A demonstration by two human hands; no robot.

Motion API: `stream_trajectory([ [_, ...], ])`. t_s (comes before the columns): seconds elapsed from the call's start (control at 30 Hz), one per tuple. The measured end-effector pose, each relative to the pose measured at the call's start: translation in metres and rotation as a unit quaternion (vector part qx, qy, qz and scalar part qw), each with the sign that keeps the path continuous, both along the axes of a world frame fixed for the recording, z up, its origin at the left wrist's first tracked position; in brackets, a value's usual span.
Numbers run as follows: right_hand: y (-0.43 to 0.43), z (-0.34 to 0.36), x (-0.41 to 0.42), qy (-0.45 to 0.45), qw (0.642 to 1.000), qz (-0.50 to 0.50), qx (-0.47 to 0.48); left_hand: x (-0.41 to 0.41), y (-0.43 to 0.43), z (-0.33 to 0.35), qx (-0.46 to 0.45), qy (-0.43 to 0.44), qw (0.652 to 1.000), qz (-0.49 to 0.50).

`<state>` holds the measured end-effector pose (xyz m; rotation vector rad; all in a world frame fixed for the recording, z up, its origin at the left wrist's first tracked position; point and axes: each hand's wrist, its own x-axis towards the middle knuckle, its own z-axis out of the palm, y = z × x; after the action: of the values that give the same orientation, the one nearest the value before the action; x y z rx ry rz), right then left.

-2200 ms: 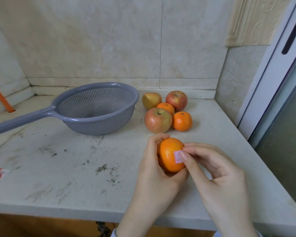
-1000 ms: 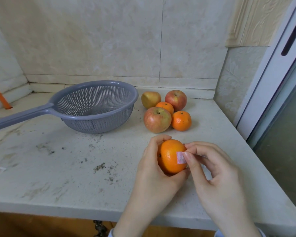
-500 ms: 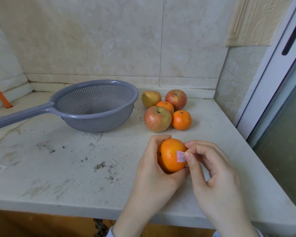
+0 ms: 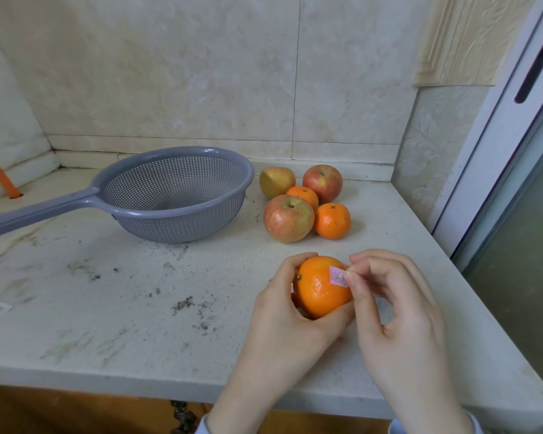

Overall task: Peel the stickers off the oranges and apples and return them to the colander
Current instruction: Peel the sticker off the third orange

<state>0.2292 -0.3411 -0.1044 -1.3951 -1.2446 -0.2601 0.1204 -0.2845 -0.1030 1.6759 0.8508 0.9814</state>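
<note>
Closest in, the left hand (image 4: 282, 311) curls round an orange (image 4: 317, 292), thumb over the top and fingers underneath, holding it just above the near part of the counter (image 4: 107, 324). The right hand (image 4: 398, 314) has its fingers curled, with thumb and forefinger meeting at the right edge of the pale pink sticker (image 4: 336, 275). They appear to pinch a lifted corner, though most of the sticker lies flat on the peel.

To peel it well, the left hand should keep the orange clamped so it cannot roll. A nail should go fully under the edge. The pull should be low and slow, back along the skin rather than straight up, so the paper comes away in 1 piece without tearing. The peel looks soft, so the nail should press lightly.

Farther back, 3 apples (image 4: 288, 218) and 2 oranges (image 4: 332, 220) sit in a touching cluster on the counter. They are just to the right of the grey colander (image 4: 182, 228), which holds no fruit. Once bare, the orange in hand belongs in there, a reach forward and to the left.
</note>
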Motion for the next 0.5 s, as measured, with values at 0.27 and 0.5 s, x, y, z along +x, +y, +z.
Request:
stream_trajectory([
  [0.27,0.0017,0.0001,-0.001,-0.031,0.999,-0.025,-0.005,-0.0025,-0.0008,0.002,-0.006,0.02,1.0,-0.016],
  [0.5,0.0006,-0.0011,0.0,-0.029,0.999,-0.029,-0.012,-0.003,-0.0009,0.0053,-0.047,-0.001,0.998,-0.043],
])
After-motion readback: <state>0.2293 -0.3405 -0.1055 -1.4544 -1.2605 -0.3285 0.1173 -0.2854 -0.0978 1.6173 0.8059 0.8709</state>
